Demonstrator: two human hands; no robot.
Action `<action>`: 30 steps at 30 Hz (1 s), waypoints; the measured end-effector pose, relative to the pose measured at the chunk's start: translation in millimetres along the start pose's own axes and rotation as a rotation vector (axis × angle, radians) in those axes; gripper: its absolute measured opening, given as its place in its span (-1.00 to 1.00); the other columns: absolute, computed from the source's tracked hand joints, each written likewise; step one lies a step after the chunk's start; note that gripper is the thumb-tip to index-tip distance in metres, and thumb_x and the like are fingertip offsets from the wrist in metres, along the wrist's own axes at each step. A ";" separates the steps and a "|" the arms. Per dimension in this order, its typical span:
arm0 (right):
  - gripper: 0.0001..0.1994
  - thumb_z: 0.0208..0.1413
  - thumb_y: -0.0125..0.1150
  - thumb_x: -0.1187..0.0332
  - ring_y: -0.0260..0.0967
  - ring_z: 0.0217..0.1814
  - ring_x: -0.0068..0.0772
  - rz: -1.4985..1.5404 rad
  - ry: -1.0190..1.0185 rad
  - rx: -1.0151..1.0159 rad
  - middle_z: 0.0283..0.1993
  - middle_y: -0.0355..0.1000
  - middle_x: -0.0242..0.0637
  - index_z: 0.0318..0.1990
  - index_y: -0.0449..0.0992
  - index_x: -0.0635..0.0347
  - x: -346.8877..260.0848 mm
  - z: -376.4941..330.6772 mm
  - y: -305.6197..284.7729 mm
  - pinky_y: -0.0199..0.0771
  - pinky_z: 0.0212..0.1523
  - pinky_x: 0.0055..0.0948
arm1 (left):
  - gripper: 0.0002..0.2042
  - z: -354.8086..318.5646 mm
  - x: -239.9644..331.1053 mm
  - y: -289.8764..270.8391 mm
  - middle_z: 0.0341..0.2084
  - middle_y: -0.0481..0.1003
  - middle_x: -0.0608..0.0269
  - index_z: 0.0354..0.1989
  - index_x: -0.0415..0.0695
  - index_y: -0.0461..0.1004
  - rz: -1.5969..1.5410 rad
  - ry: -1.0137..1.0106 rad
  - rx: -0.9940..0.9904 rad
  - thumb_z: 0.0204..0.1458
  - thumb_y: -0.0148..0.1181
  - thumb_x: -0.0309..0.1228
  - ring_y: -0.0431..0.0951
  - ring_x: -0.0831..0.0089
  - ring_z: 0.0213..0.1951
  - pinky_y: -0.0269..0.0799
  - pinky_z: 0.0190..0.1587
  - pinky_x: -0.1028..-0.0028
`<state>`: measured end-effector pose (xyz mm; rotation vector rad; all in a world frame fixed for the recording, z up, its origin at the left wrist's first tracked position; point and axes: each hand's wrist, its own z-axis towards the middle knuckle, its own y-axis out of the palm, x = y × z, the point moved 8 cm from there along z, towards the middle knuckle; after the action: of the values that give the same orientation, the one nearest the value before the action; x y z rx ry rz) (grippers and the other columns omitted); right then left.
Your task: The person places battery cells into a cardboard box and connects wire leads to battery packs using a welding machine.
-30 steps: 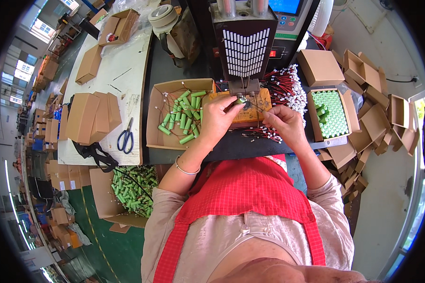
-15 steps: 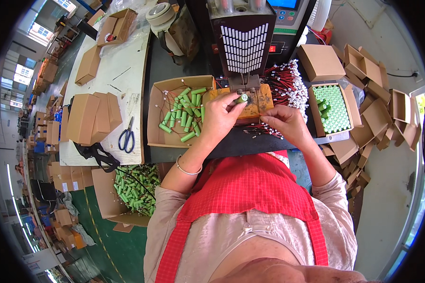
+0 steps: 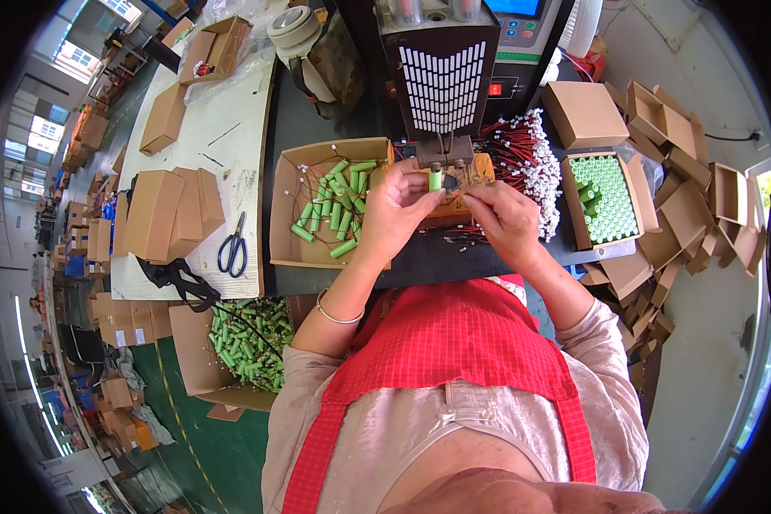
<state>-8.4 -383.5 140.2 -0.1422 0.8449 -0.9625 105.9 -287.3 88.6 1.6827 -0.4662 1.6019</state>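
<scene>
My left hand (image 3: pixel 400 201) grips a green cylindrical battery cell (image 3: pixel 435 179) between thumb and fingers, upright under the head of a spot welder (image 3: pixel 444 86). Close beside it, my right hand (image 3: pixel 504 218) is closed in a pinch, its fingertips near the cell. What looks like a thin red wire is between them, mostly hidden by the fingers. Behind both hands lies the worn orange block (image 3: pixel 481 167) at the welder's base. To the left, a cardboard box (image 3: pixel 287 244) holds several green cells with wires attached.
Bundled red-and-black leads with white connectors (image 3: pixel 535 171) lie right of the welder. Beyond them stands a box of upright green cells (image 3: pixel 604 201). Scissors (image 3: pixel 232 248) lie on the white table at left. A larger carton (image 3: pixel 193 360) of wired cells sits below. Folded cardboard boxes (image 3: pixel 681 206) pile up at right.
The cell in my left hand has gone from tilted toward me to upright under the welder head. My right hand has moved left, closer to the cell.
</scene>
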 end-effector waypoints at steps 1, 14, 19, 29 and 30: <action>-0.88 -0.11 0.26 0.53 0.37 -0.55 -0.34 -0.014 0.111 0.010 -0.51 0.41 -0.22 -0.36 0.49 0.27 9.0 -0.2 1.7 0.35 -0.54 -0.51 | -0.82 0.6 -1.9 -1.3 -0.25 0.47 0.17 -0.24 -0.29 0.44 0.000 0.000 -0.001 -0.05 0.17 -0.58 0.50 0.52 -0.24 0.40 -0.16 0.58; -0.86 0.04 0.16 0.43 0.19 -0.59 -0.76 0.360 0.624 -0.043 -0.64 0.33 -0.45 -0.38 0.46 0.36 54.7 -13.0 23.9 0.20 -0.61 -0.66 | -0.77 4.4 17.2 7.7 -0.44 0.47 0.17 -0.25 -0.27 0.48 0.832 0.450 0.076 -0.15 0.20 -0.60 0.46 0.40 -0.40 0.36 -0.34 0.52; -0.84 0.03 0.17 0.42 0.22 -0.56 -0.77 0.356 0.642 -0.043 -0.61 0.38 -0.41 -0.39 0.47 0.39 56.4 -8.0 25.2 0.24 -0.59 -0.66 | -0.84 5.7 23.2 11.1 -0.38 0.48 0.09 -0.37 -0.25 0.49 0.851 0.438 0.098 -0.20 0.17 -0.61 0.45 0.12 -0.29 0.34 -0.21 0.30; -0.75 0.11 0.08 0.44 0.23 -0.51 -0.72 0.369 0.483 -0.133 -0.46 0.37 -0.43 -0.07 0.39 0.35 39.2 -19.7 18.6 0.28 -0.50 -0.69 | -0.77 -9.6 37.7 -16.8 -0.40 0.46 0.10 -0.25 -0.20 0.50 0.984 0.447 0.188 -0.16 0.21 -0.55 0.44 0.22 -0.27 0.34 -0.18 0.37; -0.73 0.10 0.08 0.46 0.25 -0.49 -0.71 0.358 0.460 -0.118 -0.43 0.38 -0.41 -0.04 0.37 0.34 37.3 -22.6 8.4 0.30 -0.48 -0.69 | -0.70 -15.0 46.0 -31.9 -0.35 0.44 0.11 -0.17 -0.18 0.48 1.107 0.503 0.235 -0.16 0.20 -0.57 0.43 0.23 -0.26 0.34 -0.16 0.37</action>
<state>-7.6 -401.7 99.6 0.1344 1.3014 -0.6116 125.1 -245.1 123.2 1.0858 -1.0762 2.8541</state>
